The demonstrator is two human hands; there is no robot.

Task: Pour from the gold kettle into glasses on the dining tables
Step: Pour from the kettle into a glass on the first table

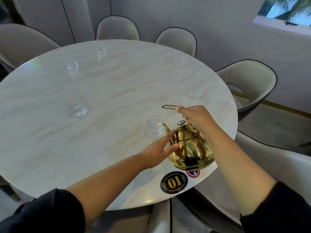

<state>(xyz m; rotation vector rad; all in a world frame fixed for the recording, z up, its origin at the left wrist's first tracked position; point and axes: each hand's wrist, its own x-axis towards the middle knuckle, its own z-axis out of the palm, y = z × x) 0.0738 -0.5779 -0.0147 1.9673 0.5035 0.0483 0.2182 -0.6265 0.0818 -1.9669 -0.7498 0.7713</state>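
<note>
Your right hand [196,121] curls tight round the thin handle [169,106] of the gold kettle [190,148] and holds it up. The kettle tips to the left. It hangs over the near right side of the round worktop [117,91]. The tip of its spout is right at the rim of the nearest glass [154,127], which stands upright. You cannot tell if anything is coming out.

Your left hand [156,152] is flat, with its fingers straight. The fingertips touch the side of the kettle, by the bottom of the spout. This hand has hold of nothing.

Five more glasses [76,107] stand upright around the worktop, well apart from each other. A black sticker [174,182] with a gold 01 lies near the edge by you, just below the kettle. Pale chairs [249,84] stand all around the worktop.
</note>
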